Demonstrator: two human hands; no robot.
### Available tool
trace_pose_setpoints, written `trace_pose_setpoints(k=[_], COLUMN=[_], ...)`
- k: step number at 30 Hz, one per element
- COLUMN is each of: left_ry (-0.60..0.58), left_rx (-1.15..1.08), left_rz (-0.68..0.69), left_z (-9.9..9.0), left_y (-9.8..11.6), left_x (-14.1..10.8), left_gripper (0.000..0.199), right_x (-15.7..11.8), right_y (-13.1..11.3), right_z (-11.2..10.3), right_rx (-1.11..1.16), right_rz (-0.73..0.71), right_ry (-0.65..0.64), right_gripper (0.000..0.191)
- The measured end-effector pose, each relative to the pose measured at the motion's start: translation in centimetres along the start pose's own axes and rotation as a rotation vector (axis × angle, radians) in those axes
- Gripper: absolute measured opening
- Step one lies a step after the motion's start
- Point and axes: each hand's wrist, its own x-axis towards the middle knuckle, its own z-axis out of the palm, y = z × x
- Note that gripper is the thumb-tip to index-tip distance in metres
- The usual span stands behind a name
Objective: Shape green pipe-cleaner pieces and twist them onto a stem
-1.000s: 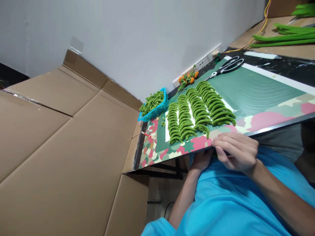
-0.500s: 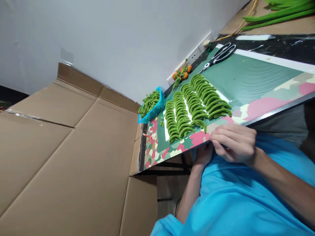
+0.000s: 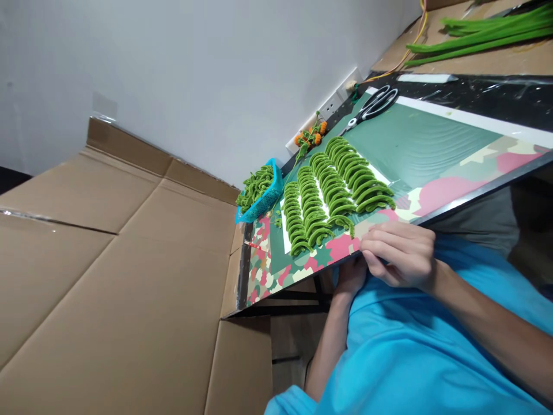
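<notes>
My right hand [image 3: 400, 253] rests at the front edge of the table, fingers curled together with the tips toward the mat's border. Whatever is in its fingers, if anything, is hidden. My left hand [image 3: 352, 276] is below the same edge, close to the right; the tabletop and right hand cover its fingers. Just beyond the hands, curved fuzzy green chenille pieces [image 3: 339, 184] lie in several rows on a white sheet [image 3: 286, 236]. The sheet lies on a green mat [image 3: 436, 144] with a camouflage-patterned border.
Black-handled scissors [image 3: 374, 105] lie behind the rows. A blue basket [image 3: 273, 193] of more green pieces stands at the table's far-left corner, near an orange-flowered sprig [image 3: 311, 137]. Long green chenille stems [image 3: 488, 40] lie upper right. Cardboard [image 3: 129, 300] walls the left side.
The view has shifted slightly, so the table and its contents appear a little further left and mostly lower. Both hands keep their places at the table edge.
</notes>
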Motion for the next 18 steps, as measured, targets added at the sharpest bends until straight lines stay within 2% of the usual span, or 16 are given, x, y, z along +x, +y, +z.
trace_pose_setpoints(k=[4,9,18], left_ry=[-0.011,0.003,0.007], left_rx=[-0.011,-0.061,-0.103], left_rz=[0.035,0.008,0.004], left_z=[0.2,0.7,0.5], left_y=[-1.0,-2.3,-2.1], left_x=[0.1,0.3,-0.1], left_gripper=[0.042,0.047,0.046], right_x=[-0.1,-0.2,-0.4], right_y=[0.0,-0.1,-0.2], right_z=[-0.1,-0.3,-0.1], right_rx=[-0.006,0.003,0.004], right_rz=[-0.016,-0.023,-0.023], right_ry=[-0.01,-0.017,-0.014], right_gripper=[0.006,0.008,0.011])
